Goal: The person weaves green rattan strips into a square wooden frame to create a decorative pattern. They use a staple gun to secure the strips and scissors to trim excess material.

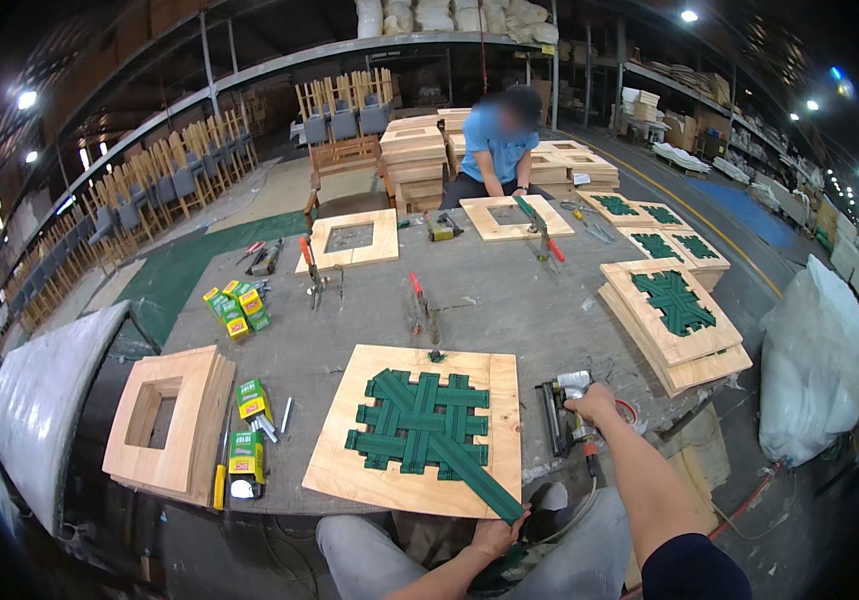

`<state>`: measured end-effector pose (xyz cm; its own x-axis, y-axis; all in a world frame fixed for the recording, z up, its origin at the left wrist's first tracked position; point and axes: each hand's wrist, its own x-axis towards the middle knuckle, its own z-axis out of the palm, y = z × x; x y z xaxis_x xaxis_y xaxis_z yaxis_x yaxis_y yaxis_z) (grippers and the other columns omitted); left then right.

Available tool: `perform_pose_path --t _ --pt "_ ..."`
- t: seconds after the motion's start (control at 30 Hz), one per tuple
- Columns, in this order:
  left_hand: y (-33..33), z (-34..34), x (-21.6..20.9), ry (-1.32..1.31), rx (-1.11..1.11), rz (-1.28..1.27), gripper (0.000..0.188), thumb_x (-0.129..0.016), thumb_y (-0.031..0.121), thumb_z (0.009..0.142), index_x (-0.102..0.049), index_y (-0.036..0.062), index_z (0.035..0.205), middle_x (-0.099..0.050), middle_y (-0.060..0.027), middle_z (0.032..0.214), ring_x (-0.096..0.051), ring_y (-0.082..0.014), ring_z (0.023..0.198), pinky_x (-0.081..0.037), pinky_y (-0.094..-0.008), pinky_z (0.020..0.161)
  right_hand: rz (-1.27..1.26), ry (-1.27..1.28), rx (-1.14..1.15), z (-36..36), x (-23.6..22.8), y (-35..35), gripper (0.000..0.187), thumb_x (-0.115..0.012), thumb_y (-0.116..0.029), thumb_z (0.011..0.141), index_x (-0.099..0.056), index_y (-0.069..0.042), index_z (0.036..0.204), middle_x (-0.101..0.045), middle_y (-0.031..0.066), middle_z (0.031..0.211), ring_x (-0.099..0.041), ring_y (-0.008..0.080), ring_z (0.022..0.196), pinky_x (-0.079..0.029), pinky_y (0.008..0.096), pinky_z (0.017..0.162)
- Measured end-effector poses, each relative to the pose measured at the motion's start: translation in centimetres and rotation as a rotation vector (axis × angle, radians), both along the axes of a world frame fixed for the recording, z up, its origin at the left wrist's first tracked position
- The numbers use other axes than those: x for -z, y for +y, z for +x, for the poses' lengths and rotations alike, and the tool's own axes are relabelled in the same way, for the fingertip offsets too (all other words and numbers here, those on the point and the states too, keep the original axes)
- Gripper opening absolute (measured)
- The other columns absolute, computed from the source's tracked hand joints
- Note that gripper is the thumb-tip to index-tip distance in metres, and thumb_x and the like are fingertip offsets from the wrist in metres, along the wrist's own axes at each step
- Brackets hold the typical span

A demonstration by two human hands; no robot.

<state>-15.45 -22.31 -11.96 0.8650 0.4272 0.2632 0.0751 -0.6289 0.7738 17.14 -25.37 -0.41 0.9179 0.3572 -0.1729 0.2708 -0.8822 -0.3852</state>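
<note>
In front of me a square plywood panel (334, 455) lies on the grey table, its middle covered by woven green webbing (424, 420). One green strap (474, 475) runs diagonally from the weave past the panel's near right corner. My left hand (497, 536) is closed on the end of that strap, just below the panel's edge. To the right of the panel, my right hand (594, 403) grips a pneumatic staple gun (557, 415), which rests on the table with a hose trailing from it. The fingers of my right hand are partly hidden by the tool.
Stacked wooden frames (189, 430) stand at left, near green-yellow staple boxes (247, 455) and a yellow-handled tool (220, 485). Webbed panels (664, 350) are piled at right. Across the table a co-worker (499, 145) in blue bends over a frame (484, 222). Red-handled clamps (416, 290) lie mid-table.
</note>
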Motion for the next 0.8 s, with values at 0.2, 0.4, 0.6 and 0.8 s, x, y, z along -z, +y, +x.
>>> perform_pose_path --t 0.2,0.4,0.6,0.8 --pt "-0.7 0.7 1.9 0.045 0.014 0.035 0.036 -0.055 0.045 0.105 -0.075 0.0177 0.116 -0.073 -0.0155 0.113 -0.067 -0.041 0.106 -0.051 -0.055 0.09 0.421 0.071 0.105 -1.4 -1.2 -1.4 0.05 -0.084 -0.013 0.068 -0.068 0.008 0.11 -0.074 0.0198 0.105 -0.073 0.0335 0.093 -0.058 0.0437 0.082" --pt "0.0 0.0 1.8 -0.016 -0.023 0.034 0.03 -0.062 0.036 0.102 -0.077 0.0128 0.114 -0.074 -0.014 0.107 -0.068 -0.0395 0.1 -0.053 -0.0516 0.088 0.782 0.465 -0.024 -7.3 -8.4 -3.0 0.036 -0.081 -0.011 0.084 -0.064 -0.001 0.113 -0.067 0.0059 0.091 -0.063 0.0145 0.07 -0.051 0.0339 0.061" --pt "-0.2 0.2 2.3 -0.125 -0.067 0.057 0.027 -0.064 0.033 0.1 -0.076 0.0117 0.112 -0.072 -0.015 0.109 -0.066 -0.0394 0.105 -0.05 -0.053 0.092 0.584 0.642 -0.409 -15.2 -9.1 -3.2 0.029 -0.078 -0.017 0.092 -0.065 0.0 0.111 -0.067 0.0033 0.082 -0.059 0.0124 0.056 -0.047 0.0303 0.051" --pt "0.3 0.2 1.6 -0.148 -0.025 -0.046 0.032 -0.067 0.029 0.098 -0.065 0.0081 0.121 -0.064 -0.0204 0.12 -0.059 -0.0458 0.112 -0.048 -0.054 0.095 0.327 0.755 -0.455 -18.0 -6.1 0.0 0.03 -0.077 -0.017 0.093 -0.065 0.002 0.113 -0.069 0.0051 0.082 -0.061 0.0105 0.057 -0.047 0.0271 0.049"
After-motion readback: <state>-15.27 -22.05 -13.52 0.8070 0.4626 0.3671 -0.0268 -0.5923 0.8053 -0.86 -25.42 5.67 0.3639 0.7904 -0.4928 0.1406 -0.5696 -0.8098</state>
